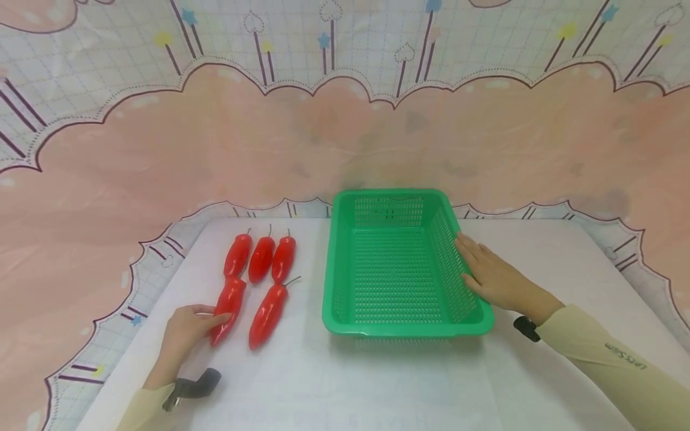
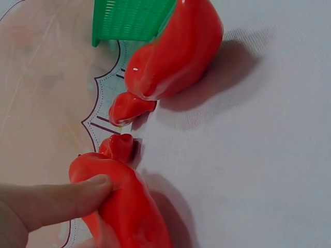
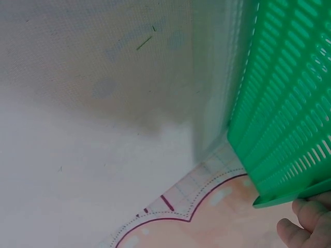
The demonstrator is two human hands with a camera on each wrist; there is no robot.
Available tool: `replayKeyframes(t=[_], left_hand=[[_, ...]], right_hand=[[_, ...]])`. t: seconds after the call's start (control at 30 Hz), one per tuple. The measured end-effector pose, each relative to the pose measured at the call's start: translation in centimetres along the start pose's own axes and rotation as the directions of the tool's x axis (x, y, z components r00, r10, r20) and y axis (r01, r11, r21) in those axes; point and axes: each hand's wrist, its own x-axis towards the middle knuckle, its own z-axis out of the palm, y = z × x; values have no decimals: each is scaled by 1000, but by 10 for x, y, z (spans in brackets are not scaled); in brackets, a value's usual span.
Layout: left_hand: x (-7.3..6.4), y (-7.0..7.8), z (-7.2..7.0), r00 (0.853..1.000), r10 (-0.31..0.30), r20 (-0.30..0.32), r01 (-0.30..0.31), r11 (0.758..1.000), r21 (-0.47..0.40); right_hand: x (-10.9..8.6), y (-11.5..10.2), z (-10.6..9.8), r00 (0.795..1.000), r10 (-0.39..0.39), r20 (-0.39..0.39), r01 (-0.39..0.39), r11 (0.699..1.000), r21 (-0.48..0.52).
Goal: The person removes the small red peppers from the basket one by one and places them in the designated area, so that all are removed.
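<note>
With thumb and fingers, my left hand (image 1: 184,334) pinches a long red chili pepper (image 1: 230,302) at the left of the white table. In the left wrist view the thumb (image 2: 77,202) presses on the glossy pepper's side, and the other fingers are mostly hidden. Another red pepper (image 1: 268,316) lies to its right, stem pointing away. Behind these two, three more peppers (image 1: 262,259) lie in a row. My right hand (image 1: 493,276) rests on the right rim of a green perforated plastic basket (image 1: 409,330), its fingers stretched along the edge.
Beyond the table's (image 1: 399,389) back edge hangs a peach and white patterned cloth (image 1: 302,137), which also shows along both sides. The basket's slotted side wall (image 3: 289,93) rises close beside the right hand. Inside the basket only its grid floor shows.
</note>
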Motion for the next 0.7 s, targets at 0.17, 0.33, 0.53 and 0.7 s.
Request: replayKeyframes(t=[0.17,0.33,0.53,0.7], left_hand=[[0,0,-1,1000,11,-24,-10,1000,26],[2,1,0,999,15,-49,-13,999,45],[1,4,3,996,54,-68,-49,996,77],[0,4,5,995,62,-72,-55,995,85]], right_hand=[[0,-1,0,1000,-1,6,1,1000,-9],[1,-1,-2,1000,-2,0,2,1000,2],[2,1,0,1000,-2,6,2,1000,-5],[1,1,1,1000,1,9,-1,1000,-5]])
